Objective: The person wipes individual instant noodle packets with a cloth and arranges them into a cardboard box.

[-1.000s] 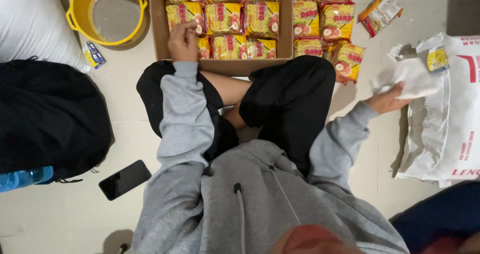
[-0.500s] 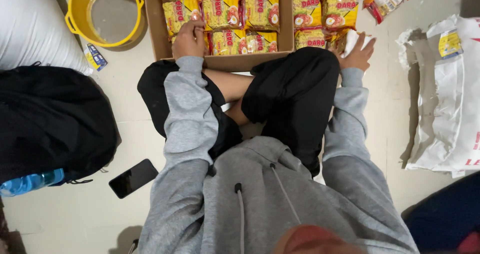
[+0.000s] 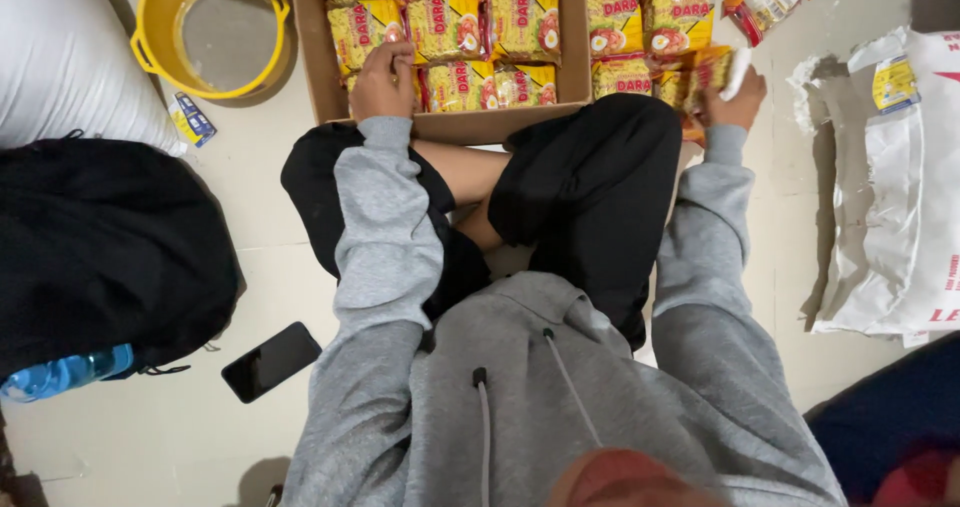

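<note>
Since a moment ago our right hand (image 3: 733, 95) has come back to the noodle packets (image 3: 690, 72) just right of the cardboard box (image 3: 480, 125), fingers closed on one, while our left hand (image 3: 382, 79) rests curled on the nearly filled rows inside.

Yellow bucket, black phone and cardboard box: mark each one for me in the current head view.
yellow bucket (image 3: 150, 17): head view, on its left rim.
black phone (image 3: 271, 361): head view, middle of its dark screen.
cardboard box (image 3: 490, 124): head view, on the near wall, between the knees.
</note>
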